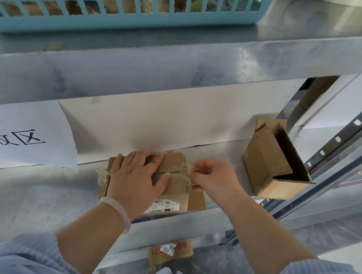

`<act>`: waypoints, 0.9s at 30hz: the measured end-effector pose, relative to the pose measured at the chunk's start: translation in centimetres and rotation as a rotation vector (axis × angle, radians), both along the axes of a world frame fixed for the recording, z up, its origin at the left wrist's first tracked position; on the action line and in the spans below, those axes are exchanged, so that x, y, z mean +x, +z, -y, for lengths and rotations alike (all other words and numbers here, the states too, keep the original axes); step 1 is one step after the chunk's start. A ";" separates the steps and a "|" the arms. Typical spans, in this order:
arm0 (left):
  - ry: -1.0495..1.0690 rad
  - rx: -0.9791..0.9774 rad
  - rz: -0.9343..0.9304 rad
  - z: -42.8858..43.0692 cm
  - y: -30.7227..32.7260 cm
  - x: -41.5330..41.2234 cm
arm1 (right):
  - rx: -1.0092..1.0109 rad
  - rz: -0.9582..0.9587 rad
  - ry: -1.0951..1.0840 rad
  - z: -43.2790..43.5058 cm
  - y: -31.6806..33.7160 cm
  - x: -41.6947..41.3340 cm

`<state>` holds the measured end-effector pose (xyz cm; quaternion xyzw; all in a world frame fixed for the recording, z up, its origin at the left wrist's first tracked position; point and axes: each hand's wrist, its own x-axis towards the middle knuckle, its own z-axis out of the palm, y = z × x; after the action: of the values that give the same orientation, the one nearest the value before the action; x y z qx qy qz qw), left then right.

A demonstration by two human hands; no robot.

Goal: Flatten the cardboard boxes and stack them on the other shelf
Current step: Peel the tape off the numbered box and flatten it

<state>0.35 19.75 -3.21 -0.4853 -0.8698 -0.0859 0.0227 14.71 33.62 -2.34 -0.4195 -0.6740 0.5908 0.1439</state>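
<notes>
A flattened brown cardboard box (pixel 175 193) with a shipping label lies on the metal shelf (pixel 30 190), on top of other flat cardboard. My left hand (pixel 140 177) presses flat on its top, fingers spread. My right hand (pixel 214 175) pinches a curl of clear tape (pixel 191 168) at the box's right edge. An open cardboard box (pixel 273 165) lies tipped on its side at the right end of the same shelf, apart from both hands.
A blue plastic basket (pixel 124 3) stands on the shelf above. A white paper sign (pixel 19 136) hangs at the left. A slotted metal upright (pixel 346 131) bounds the right. More cardboard (pixel 169 250) lies below the shelf edge.
</notes>
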 end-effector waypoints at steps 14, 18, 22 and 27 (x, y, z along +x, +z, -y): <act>0.012 0.005 0.023 -0.1 -0.1 -0.3 | -0.529 -0.232 -0.049 -0.1 2.2 -0.7; 0.013 0.039 0.025 -0.1 -0.3 -0.3 | -0.221 -0.143 -0.006 0.6 2.3 -0.8; 0.016 0.062 0.066 -0.2 -0.2 -0.2 | 0.090 -0.101 0.100 1.5 3.2 -2.2; 0.026 0.198 0.164 0.1 0.1 -0.3 | 0.153 -0.072 0.169 1.5 3.9 -3.8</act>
<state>0.02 19.60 -3.12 -0.4609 -0.8622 -0.2103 0.0005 10.88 32.13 1.52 -0.3275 -0.7444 0.5623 0.1495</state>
